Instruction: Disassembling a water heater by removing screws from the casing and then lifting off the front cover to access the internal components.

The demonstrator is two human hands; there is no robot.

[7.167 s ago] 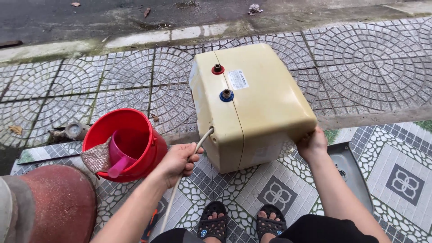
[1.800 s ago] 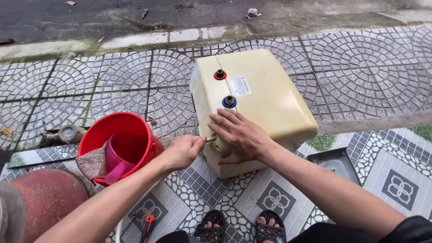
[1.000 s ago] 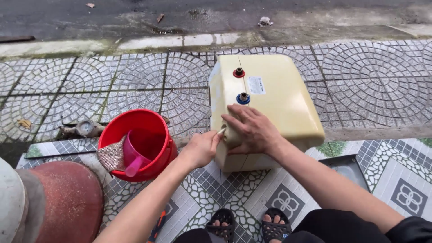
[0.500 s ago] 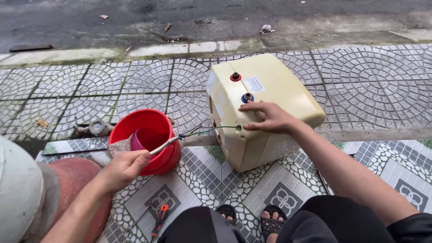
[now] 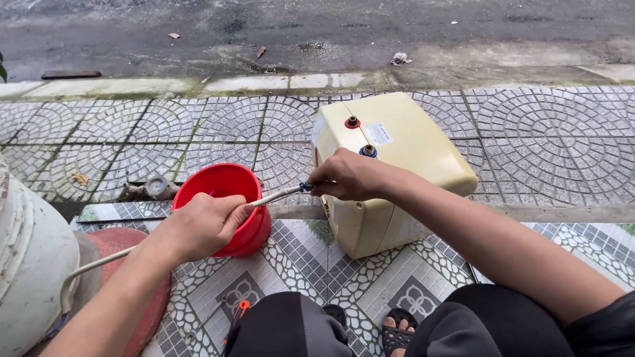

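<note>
Hose (image 5: 278,195) now taut — bucket (image 5: 225,188) edge

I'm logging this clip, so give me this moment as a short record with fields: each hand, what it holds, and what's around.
left hand: closed around the pale hose, in front of the red bucket
right hand: pinching the hose's end fitting against the front of the cream water heater tank
tank: lying on patterned paving, red port and blue port on its face
lower left: white container, red round lid
ground near knees: orange-handled tool
</note>
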